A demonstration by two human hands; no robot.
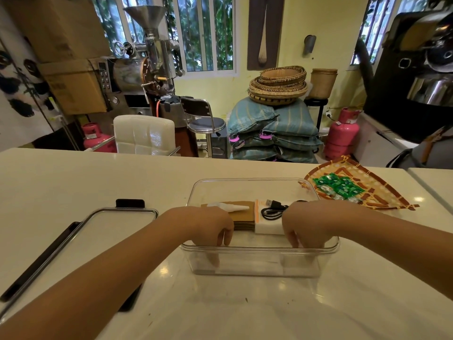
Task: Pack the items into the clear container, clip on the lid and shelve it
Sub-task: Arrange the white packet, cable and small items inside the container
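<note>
On the counter's left lay the lid (98,231), well apart from the bin (259,249) at centre. Inside the bin, left hand (208,227) and right hand (306,227) curled over the near wall, fingers down by a brown stack (241,217), white block (268,225) and cable (273,209); whether gripping anything, impossible to tell. Best pressed flat, snug against one wall, leaving room for the green packets (339,187) on the tray (382,192).

No legible text, brand, number or sign is found. Faint printing is seen on the cardboard boxes (73,87), too blurred to be read. Small labels are carried by the pink gas cylinders (342,133) and the green sachets (339,186), none decipherable.
</note>
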